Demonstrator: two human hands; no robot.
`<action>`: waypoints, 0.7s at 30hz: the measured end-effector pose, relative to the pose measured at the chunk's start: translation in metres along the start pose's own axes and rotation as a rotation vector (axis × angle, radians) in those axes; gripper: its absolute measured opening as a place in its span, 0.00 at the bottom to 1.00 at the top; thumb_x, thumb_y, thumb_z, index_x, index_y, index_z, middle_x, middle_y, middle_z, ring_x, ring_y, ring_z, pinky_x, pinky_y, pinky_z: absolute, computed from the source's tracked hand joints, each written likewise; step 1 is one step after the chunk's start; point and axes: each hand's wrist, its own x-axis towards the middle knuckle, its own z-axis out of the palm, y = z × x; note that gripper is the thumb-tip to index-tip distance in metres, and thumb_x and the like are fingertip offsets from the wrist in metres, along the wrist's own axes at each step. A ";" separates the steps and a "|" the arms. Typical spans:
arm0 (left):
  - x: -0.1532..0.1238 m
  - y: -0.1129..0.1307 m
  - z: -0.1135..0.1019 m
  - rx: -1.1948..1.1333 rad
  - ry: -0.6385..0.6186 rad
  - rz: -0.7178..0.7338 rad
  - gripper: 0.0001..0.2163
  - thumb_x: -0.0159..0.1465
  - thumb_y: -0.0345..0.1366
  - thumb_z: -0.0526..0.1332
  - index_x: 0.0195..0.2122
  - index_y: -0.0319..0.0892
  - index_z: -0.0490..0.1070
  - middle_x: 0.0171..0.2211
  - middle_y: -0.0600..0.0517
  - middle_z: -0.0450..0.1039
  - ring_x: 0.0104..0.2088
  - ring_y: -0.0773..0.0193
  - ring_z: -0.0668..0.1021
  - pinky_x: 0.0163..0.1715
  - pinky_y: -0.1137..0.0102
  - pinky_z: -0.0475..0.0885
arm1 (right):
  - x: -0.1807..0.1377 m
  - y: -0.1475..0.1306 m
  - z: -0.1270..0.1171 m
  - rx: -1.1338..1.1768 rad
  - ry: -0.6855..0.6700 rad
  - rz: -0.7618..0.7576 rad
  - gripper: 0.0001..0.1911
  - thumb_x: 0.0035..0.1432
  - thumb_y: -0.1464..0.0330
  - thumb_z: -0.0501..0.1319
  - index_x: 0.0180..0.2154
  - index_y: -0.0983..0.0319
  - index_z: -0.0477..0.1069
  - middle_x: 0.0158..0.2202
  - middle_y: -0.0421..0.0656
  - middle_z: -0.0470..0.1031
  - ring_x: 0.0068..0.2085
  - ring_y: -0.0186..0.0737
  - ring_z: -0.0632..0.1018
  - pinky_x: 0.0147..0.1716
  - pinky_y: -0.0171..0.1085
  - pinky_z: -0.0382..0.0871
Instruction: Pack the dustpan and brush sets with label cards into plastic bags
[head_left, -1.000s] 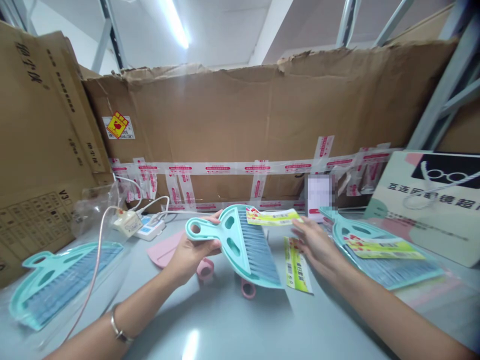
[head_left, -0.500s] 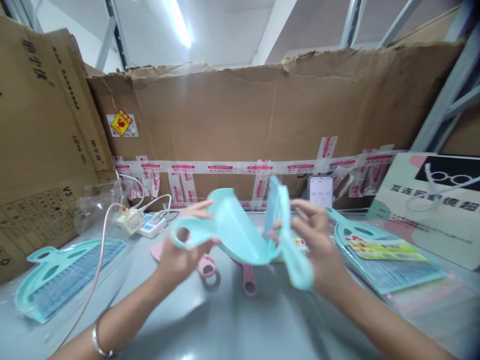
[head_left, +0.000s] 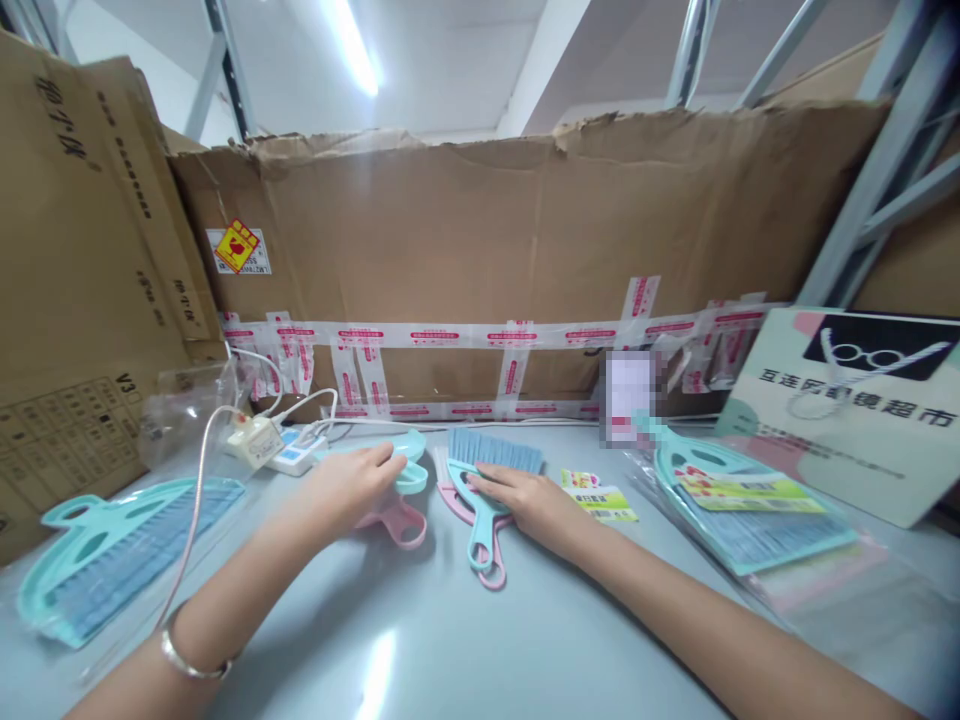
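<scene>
My left hand (head_left: 352,485) is closed over the turquoise dustpan (head_left: 409,450), its fingers bent across the top. Under it lies a pink dustpan (head_left: 405,525), mostly covered by the turquoise one and my hand. My right hand (head_left: 529,500) has its fingers over the head of a turquoise hand brush (head_left: 484,510) with blue bristles (head_left: 499,450), which point away from me. That brush rests on a pink hand brush (head_left: 493,577), whose handle and edge stick out below. Both handles point toward me.
Bagged turquoise dustpan sets lie at left (head_left: 135,545) and right (head_left: 750,500). A printed card (head_left: 600,500) lies beyond my right hand. A power strip (head_left: 296,455) with cables, a blurred phone (head_left: 630,395), a printed bag (head_left: 847,410) and a large cardboard box (head_left: 450,230) stand behind.
Both turquoise pieces have come down from mid-air to the table. The dustpan has moved onto the pink dustpan at left, and the brush onto the pink brush in the middle.
</scene>
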 end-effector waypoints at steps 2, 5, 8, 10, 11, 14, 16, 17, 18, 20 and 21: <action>0.000 0.009 -0.004 -0.072 -0.131 -0.035 0.08 0.53 0.22 0.53 0.31 0.40 0.67 0.29 0.48 0.70 0.26 0.61 0.75 0.19 0.73 0.61 | 0.000 0.002 -0.004 -0.001 -0.015 -0.018 0.31 0.48 0.82 0.50 0.52 0.53 0.64 0.54 0.43 0.67 0.54 0.43 0.68 0.51 0.45 0.61; -0.002 0.020 -0.009 -0.141 -0.229 -0.116 0.10 0.52 0.18 0.52 0.27 0.39 0.68 0.28 0.47 0.71 0.26 0.61 0.76 0.21 0.72 0.62 | -0.003 0.014 -0.027 0.012 0.099 0.086 0.30 0.44 0.83 0.53 0.47 0.51 0.70 0.48 0.38 0.72 0.51 0.41 0.71 0.52 0.43 0.60; -0.004 0.024 -0.013 -0.149 -0.232 -0.123 0.11 0.52 0.18 0.52 0.26 0.39 0.68 0.29 0.46 0.72 0.28 0.58 0.76 0.21 0.71 0.62 | -0.017 0.043 -0.071 -0.041 0.322 0.395 0.20 0.47 0.77 0.56 0.40 0.53 0.73 0.45 0.40 0.75 0.46 0.44 0.74 0.48 0.43 0.63; -0.005 0.024 -0.016 -0.151 -0.220 -0.121 0.11 0.52 0.18 0.52 0.29 0.39 0.68 0.32 0.45 0.72 0.32 0.56 0.76 0.21 0.71 0.62 | -0.037 0.069 -0.106 -0.120 0.443 0.616 0.12 0.48 0.74 0.58 0.36 0.59 0.74 0.44 0.48 0.74 0.47 0.49 0.73 0.47 0.46 0.60; -0.004 0.023 -0.017 -0.148 -0.204 -0.120 0.12 0.52 0.17 0.52 0.32 0.40 0.68 0.33 0.45 0.72 0.33 0.56 0.76 0.21 0.71 0.62 | -0.050 0.082 -0.122 -0.159 0.475 0.720 0.08 0.47 0.72 0.59 0.33 0.62 0.74 0.43 0.54 0.74 0.47 0.53 0.72 0.45 0.48 0.59; -0.003 0.021 -0.019 -0.143 -0.151 -0.109 0.15 0.51 0.17 0.52 0.35 0.41 0.67 0.34 0.46 0.71 0.35 0.56 0.76 0.21 0.72 0.62 | -0.089 0.114 -0.157 -0.220 0.469 1.018 0.09 0.41 0.69 0.65 0.15 0.65 0.68 0.28 0.63 0.73 0.37 0.60 0.74 0.32 0.50 0.59; -0.002 0.020 -0.019 -0.149 -0.138 -0.093 0.14 0.52 0.18 0.51 0.34 0.41 0.67 0.32 0.47 0.71 0.34 0.57 0.76 0.20 0.72 0.60 | -0.106 0.126 -0.167 -0.198 0.402 1.106 0.16 0.37 0.70 0.67 0.09 0.63 0.63 0.18 0.55 0.70 0.29 0.52 0.75 0.28 0.46 0.58; -0.002 0.019 -0.019 -0.154 -0.138 -0.081 0.13 0.53 0.19 0.51 0.33 0.41 0.67 0.32 0.48 0.70 0.33 0.57 0.76 0.20 0.72 0.60 | -0.111 0.130 -0.168 -0.190 0.377 1.126 0.17 0.36 0.71 0.67 0.07 0.63 0.62 0.15 0.52 0.68 0.26 0.48 0.74 0.27 0.44 0.58; -0.001 0.019 -0.019 -0.158 -0.138 -0.070 0.12 0.53 0.19 0.51 0.32 0.41 0.67 0.31 0.48 0.70 0.32 0.57 0.75 0.19 0.72 0.59 | -0.113 0.132 -0.167 -0.191 0.368 1.134 0.17 0.36 0.71 0.68 0.07 0.62 0.62 0.14 0.49 0.67 0.25 0.46 0.73 0.26 0.43 0.57; -0.001 0.019 -0.021 -0.160 -0.133 -0.054 0.11 0.54 0.20 0.51 0.32 0.41 0.67 0.31 0.49 0.70 0.31 0.59 0.75 0.19 0.73 0.59 | -0.110 0.131 -0.163 -0.228 0.394 1.144 0.15 0.37 0.71 0.67 0.09 0.62 0.64 0.15 0.47 0.67 0.25 0.45 0.72 0.27 0.44 0.56; -0.001 0.018 -0.021 -0.159 -0.127 -0.048 0.11 0.54 0.20 0.52 0.33 0.41 0.67 0.31 0.49 0.71 0.31 0.59 0.75 0.19 0.73 0.59 | -0.107 0.129 -0.161 -0.254 0.418 1.143 0.13 0.39 0.70 0.66 0.11 0.62 0.66 0.17 0.48 0.68 0.27 0.46 0.73 0.27 0.45 0.55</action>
